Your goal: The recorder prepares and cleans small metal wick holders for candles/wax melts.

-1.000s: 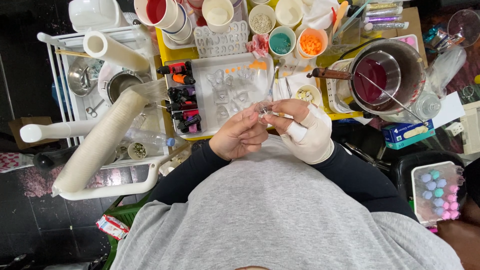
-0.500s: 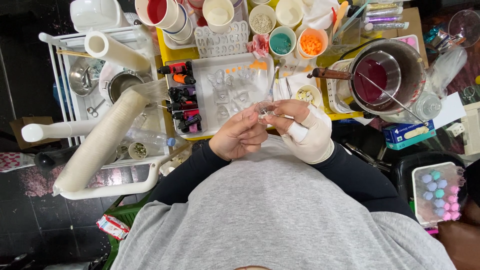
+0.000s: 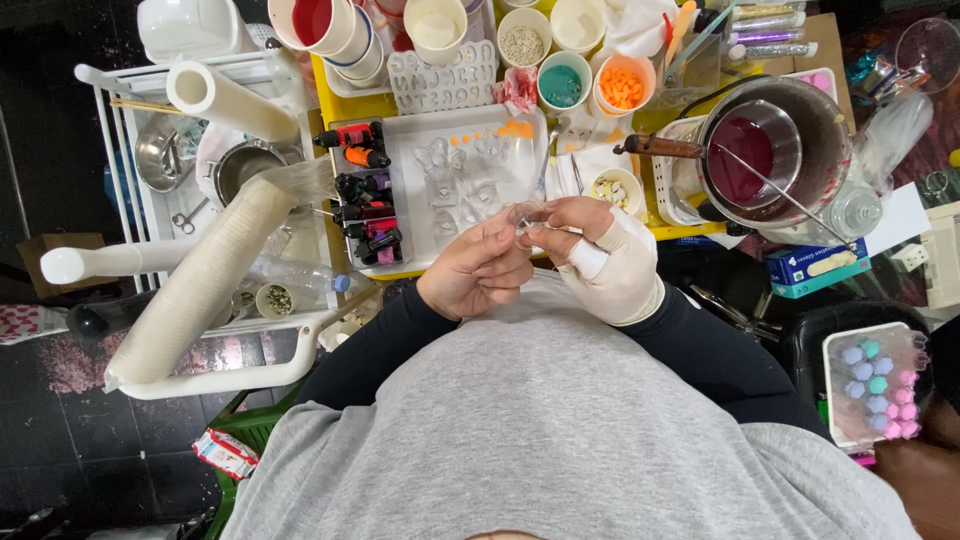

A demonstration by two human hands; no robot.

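Note:
My left hand (image 3: 478, 268) and my right hand (image 3: 598, 258) meet just above my grey shirt, and both pinch a small clear cup-shaped piece (image 3: 526, 218) between the fingertips. The right hand wears a white wrap that leaves the fingers bare. Right beyond the hands lies a white tray (image 3: 408, 222) with several clear moulded pieces (image 3: 462, 182) on it. The cup's inside is too small to make out.
Paper cups of red liquid (image 3: 314, 22), teal paste (image 3: 563, 86) and orange bits (image 3: 621, 88) stand at the back. A metal pot of red liquid (image 3: 762, 152) sits right. A stack of white cups (image 3: 205, 282) lies on the left cart. Small dark bottles (image 3: 362, 205) line the tray's left edge.

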